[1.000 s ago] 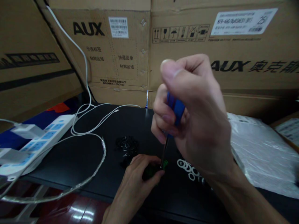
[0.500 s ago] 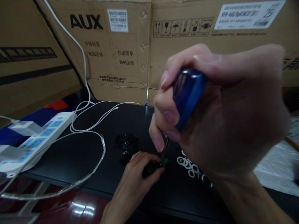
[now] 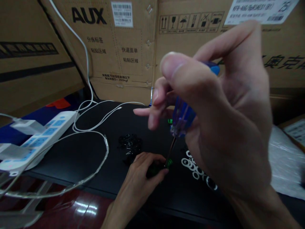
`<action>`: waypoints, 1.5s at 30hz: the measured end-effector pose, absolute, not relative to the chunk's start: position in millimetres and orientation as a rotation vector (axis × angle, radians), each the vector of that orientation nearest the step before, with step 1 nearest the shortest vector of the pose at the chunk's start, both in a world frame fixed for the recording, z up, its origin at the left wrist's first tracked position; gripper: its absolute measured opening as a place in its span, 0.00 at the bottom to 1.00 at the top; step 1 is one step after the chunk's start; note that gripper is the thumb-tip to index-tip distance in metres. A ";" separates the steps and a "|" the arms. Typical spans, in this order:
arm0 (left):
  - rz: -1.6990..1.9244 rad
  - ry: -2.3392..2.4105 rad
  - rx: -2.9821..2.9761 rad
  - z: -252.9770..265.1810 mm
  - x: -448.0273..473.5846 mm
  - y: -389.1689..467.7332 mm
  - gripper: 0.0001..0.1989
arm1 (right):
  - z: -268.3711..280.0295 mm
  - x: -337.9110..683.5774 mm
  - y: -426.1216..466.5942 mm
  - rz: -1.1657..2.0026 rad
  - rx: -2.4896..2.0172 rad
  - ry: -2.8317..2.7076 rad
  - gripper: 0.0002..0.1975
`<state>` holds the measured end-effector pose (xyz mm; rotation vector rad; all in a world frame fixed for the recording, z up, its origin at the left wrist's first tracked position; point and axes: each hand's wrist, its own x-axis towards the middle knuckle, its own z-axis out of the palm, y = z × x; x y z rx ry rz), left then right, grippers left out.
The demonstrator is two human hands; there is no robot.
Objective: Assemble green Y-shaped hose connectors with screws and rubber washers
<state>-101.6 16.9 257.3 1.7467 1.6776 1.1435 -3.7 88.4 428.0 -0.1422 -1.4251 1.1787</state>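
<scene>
My right hand (image 3: 221,105) is closed around a screwdriver (image 3: 183,111) with a clear blue handle, held at a slant. Its shaft runs down to a small part with a green end (image 3: 169,163), and the tip meets it there. Thumb and fingers of my left hand (image 3: 140,178) pinch this part against the black table; most of it is dark and hidden by the hand. Just left of my left hand lies a pile of small black pieces (image 3: 130,144). Several white rings (image 3: 190,163) lie to the right, partly behind my right wrist.
A white power strip (image 3: 45,136) with plugs sits at the left, and a white cable (image 3: 105,149) loops across the black table (image 3: 90,165). Large cardboard boxes (image 3: 133,70) stand behind. Another small green piece (image 3: 170,121) shows behind the screwdriver. White wrapping (image 3: 286,165) lies at the right.
My right hand has rolled around the screwdriver handle, its thumb swinging across to the left and some fingers loosening outward. The left hand keeps its pinch on the part.
</scene>
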 end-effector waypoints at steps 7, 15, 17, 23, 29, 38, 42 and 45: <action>1.167 1.648 1.790 257.2 -101.7 17.1 0.12 | 430.0 -0.9 96.2 1.267 -0.318 -1.467 0.19; 1.170 1.672 1.820 254.1 -101.9 17.8 0.13 | 434.4 1.5 98.3 1.241 -0.349 -1.508 0.21; 1.150 1.669 1.820 254.3 -102.0 17.5 0.14 | 431.9 0.1 98.2 1.172 -0.237 -1.556 0.21; 1.140 1.649 1.809 256.5 -102.3 16.2 0.12 | 428.2 -6.2 102.0 1.268 -0.342 -1.430 0.21; 1.166 1.651 1.793 256.2 -101.4 18.7 0.13 | 433.9 -3.4 106.3 1.315 -0.404 -1.449 0.21; 1.141 1.647 1.792 256.7 -102.0 17.6 0.12 | 425.8 -7.8 99.6 1.290 -0.296 -1.404 0.20; 1.144 1.661 1.795 257.1 -101.7 18.7 0.11 | 430.0 -9.2 96.7 1.282 -0.400 -1.444 0.17; 1.139 1.672 1.782 258.1 -101.2 17.9 0.11 | 428.4 -8.6 96.7 1.173 -0.339 -1.408 0.19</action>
